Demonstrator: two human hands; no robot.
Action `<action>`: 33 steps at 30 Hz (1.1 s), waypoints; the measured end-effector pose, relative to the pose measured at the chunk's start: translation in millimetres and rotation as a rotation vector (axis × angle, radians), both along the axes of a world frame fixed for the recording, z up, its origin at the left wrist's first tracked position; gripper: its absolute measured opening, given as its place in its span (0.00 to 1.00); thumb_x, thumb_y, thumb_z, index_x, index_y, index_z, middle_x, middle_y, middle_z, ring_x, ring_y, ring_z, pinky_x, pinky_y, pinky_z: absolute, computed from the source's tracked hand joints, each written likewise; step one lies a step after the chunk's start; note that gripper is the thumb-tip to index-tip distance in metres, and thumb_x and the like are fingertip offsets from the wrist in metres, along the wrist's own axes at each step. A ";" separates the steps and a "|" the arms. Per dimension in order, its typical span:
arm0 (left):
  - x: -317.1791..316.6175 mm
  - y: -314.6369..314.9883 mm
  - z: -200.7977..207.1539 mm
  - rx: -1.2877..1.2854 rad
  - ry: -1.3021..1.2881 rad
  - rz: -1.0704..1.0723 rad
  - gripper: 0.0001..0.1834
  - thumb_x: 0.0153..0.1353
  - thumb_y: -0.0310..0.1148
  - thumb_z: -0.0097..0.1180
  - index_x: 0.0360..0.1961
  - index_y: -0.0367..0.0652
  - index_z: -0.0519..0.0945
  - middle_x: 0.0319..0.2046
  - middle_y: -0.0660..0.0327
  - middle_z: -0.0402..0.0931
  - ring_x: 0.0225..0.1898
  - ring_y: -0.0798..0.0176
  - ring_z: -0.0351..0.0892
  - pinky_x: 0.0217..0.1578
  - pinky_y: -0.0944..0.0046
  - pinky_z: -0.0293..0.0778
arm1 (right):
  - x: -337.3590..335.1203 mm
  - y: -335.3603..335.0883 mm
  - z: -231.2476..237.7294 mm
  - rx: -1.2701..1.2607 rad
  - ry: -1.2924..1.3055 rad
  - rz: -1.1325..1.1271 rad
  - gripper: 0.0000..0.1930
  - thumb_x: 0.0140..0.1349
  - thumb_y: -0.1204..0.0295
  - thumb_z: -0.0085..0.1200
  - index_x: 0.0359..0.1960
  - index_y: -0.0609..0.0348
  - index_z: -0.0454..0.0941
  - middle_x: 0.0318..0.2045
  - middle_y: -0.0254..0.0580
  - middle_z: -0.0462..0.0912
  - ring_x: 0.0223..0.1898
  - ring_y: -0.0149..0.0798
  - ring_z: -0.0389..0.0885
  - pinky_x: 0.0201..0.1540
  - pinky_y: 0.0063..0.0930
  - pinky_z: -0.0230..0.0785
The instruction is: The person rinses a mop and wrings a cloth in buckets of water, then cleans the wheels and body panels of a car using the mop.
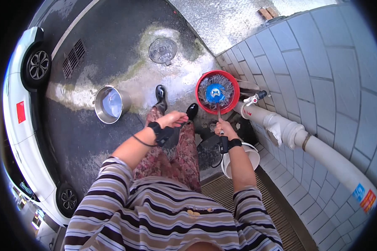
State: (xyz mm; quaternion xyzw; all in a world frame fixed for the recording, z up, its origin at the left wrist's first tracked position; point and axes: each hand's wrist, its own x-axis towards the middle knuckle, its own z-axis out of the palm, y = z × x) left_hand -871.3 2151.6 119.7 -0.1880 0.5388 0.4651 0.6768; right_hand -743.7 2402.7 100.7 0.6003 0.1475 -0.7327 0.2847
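The right hand (225, 129) is wrapped round the metal handle (219, 112) of a blue-headed mop with grey strands (215, 95); the left hand (174, 119) is loosely curled with nothing visible in it, its tightness unclear. The mop sits in a round red plastic bucket (236, 99) at the right hand's twelve o'clock. A one-handed sideways pull could tip that bucket, and strands might catch its rim. At five o'clock, the white plastic bucket (253, 156) could be knocked by the elbow; shiny ground near the black boots (192, 111) may cause slipping.
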 end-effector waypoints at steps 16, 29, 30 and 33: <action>-22.7 125.5 -211.9 -0.193 -0.004 0.066 0.24 0.54 0.40 0.46 0.46 0.31 0.67 0.40 0.53 0.72 0.39 0.57 0.71 0.41 0.59 0.64 | -36.2 -39.8 -89.5 0.459 -0.038 0.427 0.09 0.56 0.68 0.44 0.24 0.61 0.66 0.12 0.34 0.66 0.11 0.29 0.64 0.11 0.23 0.57; -19.7 144.4 -166.3 0.087 -0.557 0.595 0.09 0.57 0.37 0.43 0.26 0.44 0.67 0.22 0.61 0.72 0.30 0.61 0.73 0.37 0.59 0.67 | -34.9 4.6 -131.7 0.752 0.234 0.891 0.09 0.37 0.74 0.51 0.24 0.62 0.70 0.21 0.41 0.73 0.26 0.35 0.73 0.29 0.25 0.64; -16.8 142.7 -163.4 0.063 -0.569 0.722 0.09 0.57 0.37 0.42 0.25 0.45 0.67 0.19 0.63 0.69 0.27 0.63 0.71 0.35 0.60 0.67 | -36.2 10.5 -127.6 0.657 0.262 0.923 0.09 0.38 0.73 0.50 0.24 0.62 0.70 0.20 0.40 0.73 0.26 0.34 0.73 0.28 0.24 0.64; -16.5 164.5 -149.9 0.057 -0.575 0.910 0.12 0.57 0.37 0.39 0.18 0.49 0.61 0.11 0.70 0.51 0.15 0.70 0.54 0.26 0.64 0.59 | -39.6 27.5 -123.8 0.516 0.253 0.815 0.10 0.38 0.73 0.50 0.25 0.63 0.70 0.17 0.40 0.74 0.24 0.33 0.75 0.27 0.24 0.64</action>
